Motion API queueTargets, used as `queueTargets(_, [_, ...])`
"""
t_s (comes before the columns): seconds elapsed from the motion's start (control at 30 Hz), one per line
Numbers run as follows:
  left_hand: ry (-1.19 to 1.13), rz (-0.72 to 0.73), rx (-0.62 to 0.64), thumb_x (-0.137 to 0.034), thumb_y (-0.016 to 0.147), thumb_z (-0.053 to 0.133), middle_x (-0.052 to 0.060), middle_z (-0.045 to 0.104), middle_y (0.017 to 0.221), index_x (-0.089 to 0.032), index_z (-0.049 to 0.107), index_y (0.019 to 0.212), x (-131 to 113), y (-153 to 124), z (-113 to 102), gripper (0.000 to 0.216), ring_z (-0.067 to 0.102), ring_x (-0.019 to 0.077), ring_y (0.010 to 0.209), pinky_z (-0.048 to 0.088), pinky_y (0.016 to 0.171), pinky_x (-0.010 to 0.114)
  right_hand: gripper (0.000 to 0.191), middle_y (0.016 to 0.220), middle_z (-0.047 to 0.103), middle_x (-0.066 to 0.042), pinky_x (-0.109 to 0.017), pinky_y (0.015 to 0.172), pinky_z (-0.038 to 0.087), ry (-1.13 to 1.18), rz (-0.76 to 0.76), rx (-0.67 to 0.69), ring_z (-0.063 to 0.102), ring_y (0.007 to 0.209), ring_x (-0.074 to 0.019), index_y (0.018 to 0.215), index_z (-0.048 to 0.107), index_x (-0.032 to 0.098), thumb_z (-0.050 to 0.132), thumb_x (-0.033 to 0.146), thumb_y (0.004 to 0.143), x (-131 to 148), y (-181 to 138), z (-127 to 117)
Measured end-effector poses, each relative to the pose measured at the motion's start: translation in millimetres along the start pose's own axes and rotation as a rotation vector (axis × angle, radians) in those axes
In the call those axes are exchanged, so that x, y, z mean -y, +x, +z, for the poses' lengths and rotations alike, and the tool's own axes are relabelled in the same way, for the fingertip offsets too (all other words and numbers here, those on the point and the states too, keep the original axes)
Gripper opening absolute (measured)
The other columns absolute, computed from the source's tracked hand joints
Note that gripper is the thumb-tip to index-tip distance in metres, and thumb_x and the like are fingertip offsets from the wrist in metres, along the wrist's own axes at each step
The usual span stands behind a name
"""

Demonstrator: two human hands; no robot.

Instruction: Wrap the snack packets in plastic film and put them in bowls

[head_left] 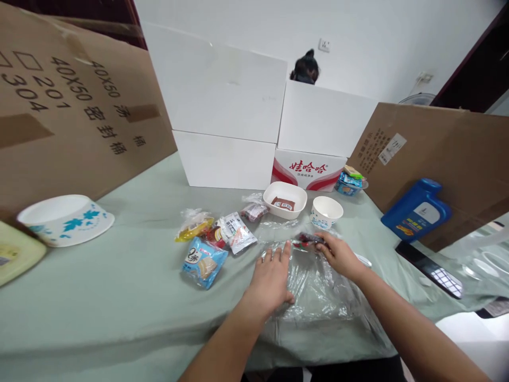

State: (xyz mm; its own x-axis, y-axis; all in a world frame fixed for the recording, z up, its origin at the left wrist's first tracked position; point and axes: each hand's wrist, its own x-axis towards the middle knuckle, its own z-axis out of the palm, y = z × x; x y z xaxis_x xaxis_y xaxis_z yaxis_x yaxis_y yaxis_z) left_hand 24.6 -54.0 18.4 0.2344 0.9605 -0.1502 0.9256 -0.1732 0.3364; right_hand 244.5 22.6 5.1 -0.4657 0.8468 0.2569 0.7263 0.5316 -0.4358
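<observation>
A crumpled clear plastic bag [318,289] lies on the pale green tablecloth in front of me. My left hand [271,278] rests flat on its left part, fingers stretched out. My right hand [338,253] is closed at the bag's far edge, pinching a small dark red snack packet [308,239]. To the left of the bag lie a blue snack pack [203,261], a white sachet [237,231], a yellow packet in clear wrap [193,225] and a small red packet [214,235].
A white rectangular bowl [285,199] holding a brown sachet and a small white paper cup [326,211] stand behind the bag. White boxes [226,106] and cardboard sheets [63,106] wall the table. A blue bottle [415,210], a phone [431,269] and a patterned bowl [66,219] lie around.
</observation>
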Motion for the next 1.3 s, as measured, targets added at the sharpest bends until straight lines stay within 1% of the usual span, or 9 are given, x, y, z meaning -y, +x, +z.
queueTargets(0.1, [0.004,0.012,0.012,-0.031,0.051,0.089,0.018,0.041,0.148,-0.021,0.023,0.15,-0.9,-0.2,-2.0,0.121,0.033,0.0418,0.137,0.034,0.107,0.055,0.031,0.09,0.07,-0.005,-0.034,0.07,0.052,0.122,0.053,-0.162,0.066,0.075,-0.0208,0.115,0.057,0.021,0.041,0.035,0.093,-2.4,26.2,-6.7])
queueTargets(0.23, [0.021,0.026,0.046,-0.033,0.054,0.088,0.015,0.042,0.147,-0.023,0.033,0.147,-1.1,-0.5,-5.5,0.108,0.031,0.0424,0.137,0.034,0.107,0.057,0.032,0.093,0.07,-0.006,-0.035,0.074,0.05,0.092,0.101,-0.408,0.065,0.081,-0.0227,0.116,0.057,0.02,0.042,0.035,0.091,-1.2,84.3,-11.3])
queueTargets(0.43, [0.013,0.022,0.092,-0.037,0.055,0.087,0.014,0.04,0.149,-0.023,0.031,0.148,1.3,-1.5,-9.3,0.109,0.028,0.0416,0.139,0.032,0.109,0.056,0.037,0.109,0.067,-0.016,-0.045,0.087,0.047,-0.05,0.111,-0.346,0.061,0.1,-0.03,0.119,0.057,0.013,0.05,0.023,0.084,11.0,151.8,-3.1])
queueTargets(0.6, [0.018,0.053,0.036,-0.038,0.052,0.087,0.015,0.044,0.145,-0.024,0.037,0.144,3.5,-2.6,-7.0,0.105,0.032,0.0407,0.137,0.033,0.108,0.054,0.024,0.107,0.066,-0.011,-0.042,0.095,0.044,-0.072,-0.174,-0.269,0.057,0.107,-0.0251,0.107,0.063,0.019,0.048,0.022,0.088,28.3,102.4,22.1])
queueTargets(0.73, [0.037,0.071,0.002,-0.037,0.052,0.088,0.014,0.051,0.139,-0.023,0.048,0.136,8.8,-6.9,-7.8,0.094,0.041,0.039,0.131,0.04,0.103,0.052,0.031,0.119,0.063,-0.013,-0.045,0.095,0.043,-0.208,-0.374,-0.001,0.055,0.112,-0.0263,0.119,0.06,0.019,0.048,0.031,0.093,24.2,28.0,37.9])
queueTargets(0.93, [-0.051,0.099,-0.051,-0.043,0.061,0.082,0.01,0.06,0.125,-0.02,0.059,0.122,29.9,-10.5,-19.7,0.069,0.054,0.0301,0.117,0.044,0.099,0.039,0.091,0.153,0.031,-0.018,-0.063,0.108,0.022,-0.338,-0.075,0.221,0.018,0.141,-0.042,0.147,0.034,0.018,0.052,0.073,0.078,4.3,-37.0,32.1])
queueTargets(1.07, [-0.047,0.098,-0.157,-0.037,0.075,0.072,0.008,0.061,0.125,-0.021,0.06,0.121,37.6,-3.7,-18.6,0.05,0.055,0.0266,0.115,0.042,0.1,0.036,0.099,0.157,0.022,-0.014,-0.067,0.109,0.012,-0.317,-0.052,0.283,0.009,0.143,-0.0435,0.15,0.029,0.023,0.049,0.081,0.073,11.0,-51.9,31.8])
queueTargets(1.2, [0.043,0.078,-0.146,-0.037,0.064,0.081,0.007,0.059,0.13,-0.024,0.064,0.116,42.8,4.6,-9.7,0.056,0.05,0.0323,0.119,0.042,0.099,0.043,0.109,0.157,0.021,-0.015,-0.069,0.108,0.013,-0.326,0.091,0.263,0.009,0.142,-0.0469,0.15,0.029,0.024,0.054,0.085,0.063,9.3,-49.7,29.7])
queueTargets(1.3, [0.041,0.073,-0.142,-0.037,0.062,0.082,0.008,0.057,0.132,-0.024,0.064,0.118,46.4,8.5,-6.5,0.06,0.048,0.0331,0.121,0.041,0.102,0.044,0.101,0.155,0.027,-0.017,-0.065,0.109,0.019,-0.33,0.244,0.192,0.016,0.141,-0.0454,0.146,0.038,0.02,0.055,0.081,0.067,-5.7,-47.7,18.2])
